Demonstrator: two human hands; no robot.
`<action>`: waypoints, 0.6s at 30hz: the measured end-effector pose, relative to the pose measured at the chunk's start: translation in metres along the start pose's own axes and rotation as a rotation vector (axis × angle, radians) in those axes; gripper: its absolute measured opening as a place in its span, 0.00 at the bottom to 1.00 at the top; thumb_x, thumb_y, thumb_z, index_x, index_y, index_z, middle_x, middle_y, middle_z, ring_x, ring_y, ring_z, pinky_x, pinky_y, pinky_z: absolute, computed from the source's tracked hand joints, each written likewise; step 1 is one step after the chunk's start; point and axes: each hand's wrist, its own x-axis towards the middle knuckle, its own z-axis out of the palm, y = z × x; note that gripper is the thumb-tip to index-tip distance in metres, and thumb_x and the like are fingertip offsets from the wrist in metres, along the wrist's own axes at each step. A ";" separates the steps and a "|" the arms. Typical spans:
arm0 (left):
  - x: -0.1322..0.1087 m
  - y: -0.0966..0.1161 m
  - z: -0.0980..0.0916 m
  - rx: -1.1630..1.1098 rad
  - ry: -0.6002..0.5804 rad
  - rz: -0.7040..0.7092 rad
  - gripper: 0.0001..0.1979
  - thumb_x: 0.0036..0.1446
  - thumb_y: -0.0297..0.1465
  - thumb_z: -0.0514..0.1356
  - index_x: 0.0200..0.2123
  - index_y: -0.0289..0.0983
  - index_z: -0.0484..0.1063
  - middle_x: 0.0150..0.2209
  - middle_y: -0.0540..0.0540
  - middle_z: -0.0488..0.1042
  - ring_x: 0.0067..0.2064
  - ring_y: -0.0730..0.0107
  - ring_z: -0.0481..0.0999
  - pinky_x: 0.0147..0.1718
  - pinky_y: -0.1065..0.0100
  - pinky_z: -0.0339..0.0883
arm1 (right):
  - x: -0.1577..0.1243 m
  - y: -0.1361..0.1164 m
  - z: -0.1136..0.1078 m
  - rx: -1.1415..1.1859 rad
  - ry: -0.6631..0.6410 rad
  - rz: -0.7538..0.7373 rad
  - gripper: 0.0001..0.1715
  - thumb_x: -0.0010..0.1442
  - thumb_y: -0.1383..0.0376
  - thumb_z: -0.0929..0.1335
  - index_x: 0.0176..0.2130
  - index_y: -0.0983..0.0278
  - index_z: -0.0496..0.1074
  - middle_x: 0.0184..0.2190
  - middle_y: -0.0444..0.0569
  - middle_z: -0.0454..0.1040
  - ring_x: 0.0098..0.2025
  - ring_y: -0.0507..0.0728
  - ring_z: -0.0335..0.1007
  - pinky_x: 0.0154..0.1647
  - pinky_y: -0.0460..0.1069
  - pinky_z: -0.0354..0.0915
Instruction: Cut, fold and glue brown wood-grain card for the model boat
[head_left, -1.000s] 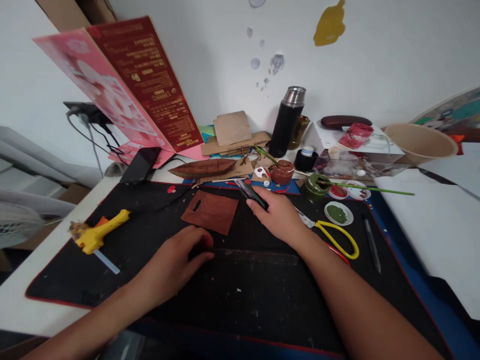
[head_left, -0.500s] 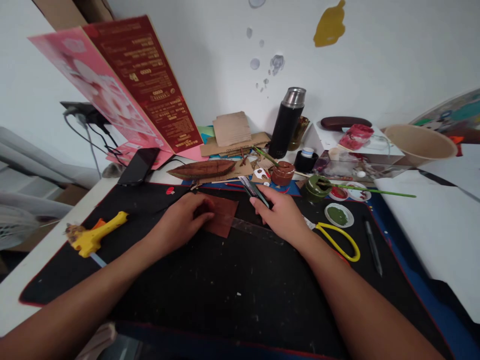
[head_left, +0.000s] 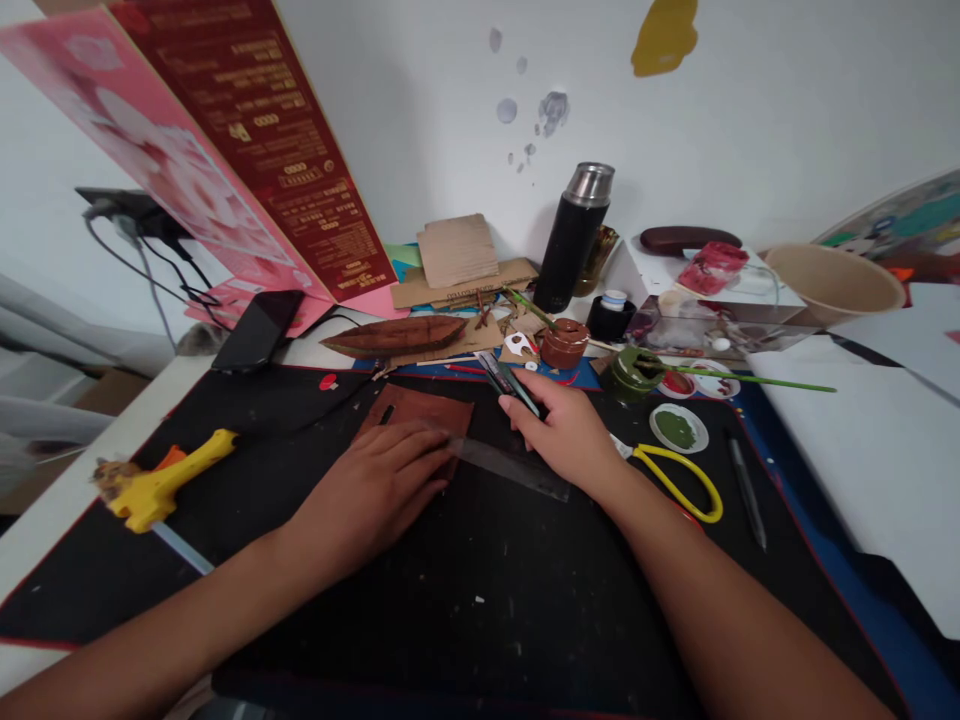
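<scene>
My left hand (head_left: 371, 490) lies flat, fingers stretched forward, pressing a clear ruler (head_left: 510, 466) onto a brown painted cardboard piece (head_left: 420, 408) with a small slot, on the black mat (head_left: 465, 590). The ruler runs rightward from under the fingers. My right hand (head_left: 562, 432) is closed around a dark utility knife (head_left: 508, 381), its tip pointing up and left, just right of the cardboard piece and above the ruler.
A yellow glue gun (head_left: 154, 485) lies at the mat's left. Yellow scissors (head_left: 679, 480), a pen (head_left: 746, 488) and paint dishes (head_left: 677, 427) sit right. Behind are a brown boat model (head_left: 397, 335), a phone (head_left: 259, 330), a black flask (head_left: 574, 240), paint jars and a bowl (head_left: 836, 280).
My left hand slid the ruler from the mat's near middle up onto the brown cardboard piece and now presses it flat. My right hand with the knife barely moved.
</scene>
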 end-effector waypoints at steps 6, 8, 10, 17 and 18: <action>-0.005 0.001 0.012 0.055 0.010 0.009 0.19 0.73 0.35 0.56 0.60 0.34 0.75 0.60 0.38 0.78 0.61 0.51 0.75 0.59 0.50 0.72 | -0.001 0.000 0.000 0.009 -0.007 0.029 0.24 0.71 0.54 0.66 0.62 0.58 0.74 0.35 0.48 0.82 0.34 0.59 0.79 0.34 0.51 0.69; -0.007 0.003 0.014 0.064 0.014 -0.005 0.19 0.73 0.35 0.56 0.61 0.33 0.74 0.61 0.37 0.77 0.62 0.50 0.74 0.59 0.49 0.73 | -0.002 0.000 0.001 -0.003 0.001 0.025 0.24 0.71 0.54 0.66 0.62 0.58 0.74 0.35 0.48 0.82 0.34 0.59 0.79 0.35 0.51 0.70; -0.009 0.004 0.017 0.072 0.014 -0.021 0.20 0.73 0.35 0.56 0.62 0.34 0.73 0.61 0.37 0.77 0.62 0.49 0.73 0.58 0.49 0.72 | -0.002 -0.002 0.000 -0.019 0.012 0.020 0.24 0.71 0.55 0.67 0.62 0.58 0.74 0.34 0.47 0.82 0.34 0.59 0.79 0.35 0.51 0.70; -0.011 0.008 0.020 0.082 -0.013 -0.053 0.22 0.72 0.35 0.56 0.65 0.36 0.70 0.63 0.37 0.74 0.63 0.47 0.71 0.58 0.50 0.70 | -0.004 -0.012 -0.006 -0.052 0.081 0.017 0.24 0.70 0.54 0.67 0.61 0.59 0.75 0.31 0.47 0.82 0.30 0.58 0.78 0.34 0.52 0.72; -0.010 0.008 0.020 0.087 -0.019 -0.058 0.22 0.72 0.35 0.56 0.66 0.36 0.70 0.63 0.37 0.74 0.64 0.47 0.71 0.58 0.50 0.69 | -0.004 -0.013 -0.006 -0.057 0.090 0.013 0.24 0.70 0.54 0.67 0.61 0.59 0.75 0.31 0.47 0.82 0.31 0.58 0.79 0.34 0.52 0.73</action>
